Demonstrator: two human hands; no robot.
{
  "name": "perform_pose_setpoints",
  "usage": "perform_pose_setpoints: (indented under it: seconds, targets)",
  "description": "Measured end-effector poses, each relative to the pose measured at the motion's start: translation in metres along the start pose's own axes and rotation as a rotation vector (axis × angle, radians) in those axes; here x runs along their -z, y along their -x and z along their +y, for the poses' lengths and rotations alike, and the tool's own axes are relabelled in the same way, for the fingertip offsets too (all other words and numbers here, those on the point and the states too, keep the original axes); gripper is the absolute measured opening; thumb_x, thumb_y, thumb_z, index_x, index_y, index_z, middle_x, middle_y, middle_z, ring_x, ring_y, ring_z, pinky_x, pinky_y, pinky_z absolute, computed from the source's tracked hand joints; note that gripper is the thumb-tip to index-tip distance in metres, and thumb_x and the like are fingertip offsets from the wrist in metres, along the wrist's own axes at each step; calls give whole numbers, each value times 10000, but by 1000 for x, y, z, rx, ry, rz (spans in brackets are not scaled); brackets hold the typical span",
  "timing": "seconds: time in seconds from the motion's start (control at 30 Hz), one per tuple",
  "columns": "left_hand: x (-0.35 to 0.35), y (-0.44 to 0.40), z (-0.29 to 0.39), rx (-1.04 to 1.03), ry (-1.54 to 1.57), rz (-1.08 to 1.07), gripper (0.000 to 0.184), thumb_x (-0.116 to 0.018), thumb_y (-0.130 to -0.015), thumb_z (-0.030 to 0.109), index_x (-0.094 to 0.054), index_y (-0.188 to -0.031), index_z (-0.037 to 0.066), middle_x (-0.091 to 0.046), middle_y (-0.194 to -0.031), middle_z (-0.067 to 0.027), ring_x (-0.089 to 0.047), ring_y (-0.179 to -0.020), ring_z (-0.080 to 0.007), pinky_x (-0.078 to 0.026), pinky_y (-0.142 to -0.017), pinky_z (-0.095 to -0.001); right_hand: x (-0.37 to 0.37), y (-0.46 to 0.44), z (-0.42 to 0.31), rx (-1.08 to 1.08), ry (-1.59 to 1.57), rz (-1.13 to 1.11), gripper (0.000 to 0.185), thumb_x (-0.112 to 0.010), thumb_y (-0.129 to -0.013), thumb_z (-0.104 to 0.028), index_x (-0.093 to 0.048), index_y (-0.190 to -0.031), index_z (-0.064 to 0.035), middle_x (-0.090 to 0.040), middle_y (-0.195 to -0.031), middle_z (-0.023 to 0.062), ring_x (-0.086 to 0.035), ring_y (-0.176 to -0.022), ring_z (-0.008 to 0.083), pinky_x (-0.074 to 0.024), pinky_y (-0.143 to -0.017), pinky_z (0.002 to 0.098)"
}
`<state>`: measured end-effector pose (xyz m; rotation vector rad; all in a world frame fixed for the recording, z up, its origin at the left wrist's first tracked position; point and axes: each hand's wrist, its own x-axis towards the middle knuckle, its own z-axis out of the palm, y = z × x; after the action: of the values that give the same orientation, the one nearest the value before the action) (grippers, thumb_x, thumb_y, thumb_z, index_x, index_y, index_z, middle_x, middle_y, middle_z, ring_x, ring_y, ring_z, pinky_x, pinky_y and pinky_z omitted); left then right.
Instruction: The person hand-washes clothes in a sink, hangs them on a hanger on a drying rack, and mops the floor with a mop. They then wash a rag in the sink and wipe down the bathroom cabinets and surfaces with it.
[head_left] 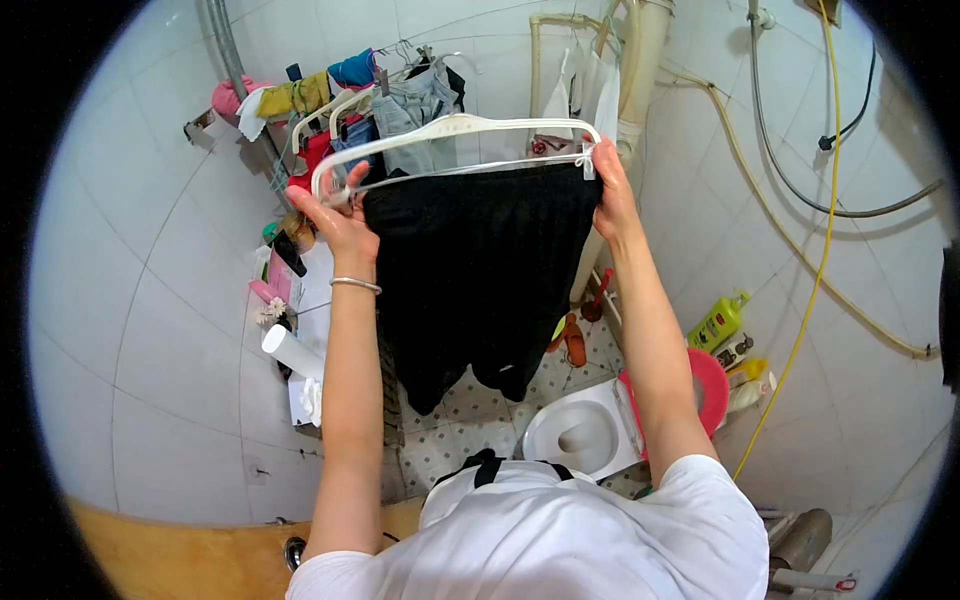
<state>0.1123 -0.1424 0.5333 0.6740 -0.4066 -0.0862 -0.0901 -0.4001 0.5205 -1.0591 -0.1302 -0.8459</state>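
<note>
Head view: left hand [345, 228] and right hand [612, 192] grip the hanger [460, 125] — black pants [475, 280] seem soft, best held at waistband [482, 187].

I see matt, soft-looking cloth in the dark black garment [475, 270] at centre frame, and smooth, slightly shiny plastic in the slim white clothes hanger [462, 124] above it. The thin silver-coloured bangle [356, 282] looks like polished metal to me. At left, the pale grey-white wall tiles [180, 300] look smooth and glossy. Lower right of centre, I make out glossy ceramic on the white oval toilet bowl [588, 437] and smooth plastic on the round pink basin [711, 388].
</note>
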Motion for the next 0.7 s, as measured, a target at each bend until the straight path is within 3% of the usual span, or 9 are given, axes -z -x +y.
perform_pose_setpoints:
  seconds: [0.07, 0.2, 0.4, 0.53, 0.6, 0.63, 0.67, 0.7]
  targets:
    - [-2, 1, 4, -37, -9, 50, 659, -239, -900, 605, -563, -1108, 71, -651, -947, -68, -594, -870, -136, -442, -676, -228, 1, 0, 0, -111, -29, 16, 330, -481, -923, -342, -536, -1101, -69, -584, -1004, 29, -547, -894, 120, -457, -794, 272]
    - [-3, -1, 4, -123, 0, 115, 565, -256, -922, 522, -581, -1079, 87, -649, -880, -55, -574, -811, -98, -348, -602, -175, -11, 7, 3, -134, -140, 35, 410, -477, -907, -404, -537, -1100, -47, -612, -918, 56, -581, -816, 144, -493, -742, 297]
    - [5, 1, 0, -180, -18, 39, 510, -282, -935, 439, -607, -1019, 55, -611, -844, -30, -461, -640, -106, -376, -594, -223, -21, 15, 21, -38, -147, 143, 467, -464, -892, -454, -516, -1116, -47, -614, -885, 75, -586, -774, 151, -506, -710, 306]
    - [7, 6, -10, -152, 83, 70, 509, -288, -938, 441, -604, -1021, 51, -597, -848, -24, -444, -631, -110, -384, -592, -239, -15, 16, 35, 21, -241, 148, 448, -453, -902, -447, -515, -1112, -56, -612, -876, 70, -579, -796, 149, -496, -737, 310]
    - [12, 4, -14, -139, 113, 43, 520, -296, -935, 465, -607, -1002, 52, -589, -827, -22, -446, -633, -109, -383, -590, -233, -10, 13, 40, 57, -115, 227, 431, -452, -892, -473, -528, -1106, -106, -596, -864, 47, -589, -768, 173, -515, -717, 348]
    - [-11, 14, -5, -237, -19, 186, 515, -261, -929, 406, -623, -998, 46, -585, -729, -22, -477, -666, -128, -399, -642, -256, -11, 13, 38, 41, -114, 238, 435, -454, -886, -492, -528, -1097, -118, -596, -874, 47, -588, -780, 178, -515, -723, 355]
    - [-6, 10, -6, -263, -73, 117, 504, -270, -932, 397, -629, -963, 45, -599, -740, -30, -479, -648, -131, -406, -629, -268, -16, 14, 36, 32, -123, 265, 444, -454, -882, -502, -527, -1100, -123, -598, -878, 53, -590, -801, 185, -514, -743, 367]
    - [-22, 17, -1, -252, -10, 226, 488, -286, -940, 385, -628, -955, 38, -598, -727, -33, -470, -621, -132, -395, -603, -266, -40, 22, 23, -20, -166, 356, 449, -441, -886, -505, -521, -1107, -122, -596, -880, 55, -588, -838, 196, -506, -779, 378]
